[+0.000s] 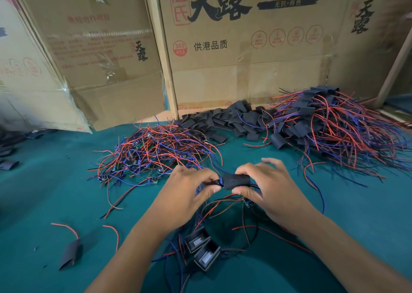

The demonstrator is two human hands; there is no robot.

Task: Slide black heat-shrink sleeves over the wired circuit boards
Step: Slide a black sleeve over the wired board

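SLEEVE PINCHED OVER BOARD, BOTH HANDS

Gripped by right hand (265, 185) between thumb and curled fingers: black heat-shrink sleeve (237, 181). Pinched by left hand (189, 188) at sleeve's left end: wired circuit board (219, 181). Beyond sleeve: loose sleeve pile (225, 120) on green table (55, 194)

The cardboard box (245, 47) reads "天露", "供港品质" and "360 PCS".

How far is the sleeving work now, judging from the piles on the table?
Done: the right pile holds many sleeved boards with wires. In hand: the right hand holds a black sleeve while the left hand pinches the wired end at its mouth. Left: a large pile of bare boards, with loose sleeves behind.
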